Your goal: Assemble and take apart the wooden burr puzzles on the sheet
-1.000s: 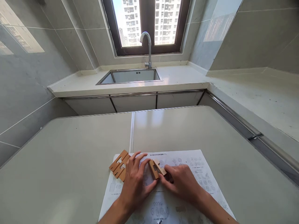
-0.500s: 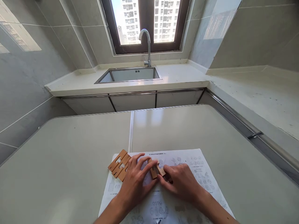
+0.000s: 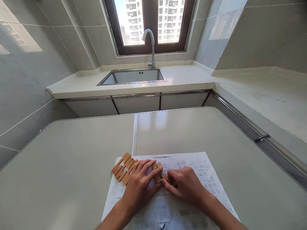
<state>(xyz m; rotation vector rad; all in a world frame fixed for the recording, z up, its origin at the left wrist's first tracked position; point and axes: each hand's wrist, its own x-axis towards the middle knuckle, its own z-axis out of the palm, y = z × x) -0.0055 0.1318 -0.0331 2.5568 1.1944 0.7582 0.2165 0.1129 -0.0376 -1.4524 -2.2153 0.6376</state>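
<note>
My left hand (image 3: 140,182) is curled round a small wooden block (image 3: 157,176), fingertips over its top and thumb at its near end. My right hand (image 3: 185,183) pinches a second wooden piece (image 3: 164,176) between thumb and index finger, pressed against the block's right side. How the two pieces fit together is partly hidden by the fingers. Left of my left hand lie several flat wooden pieces with cut-outs (image 3: 122,166), side by side and slanting; the hand covers part of them. Beneath it all is a printed sheet (image 3: 172,207) with rows of small drawings.
The sheet lies on a pale table (image 3: 72,153) with a seam (image 3: 134,134) down its middle. Beyond the table's far edge are a white counter (image 3: 187,75), a sink (image 3: 134,76) and a tap (image 3: 153,48). A metal rail (image 3: 240,111) runs along the right.
The piece in my right hand has come closer against the block and sits more in line with it. My left fingers have shifted slightly over the block. The flat pieces stay put.
</note>
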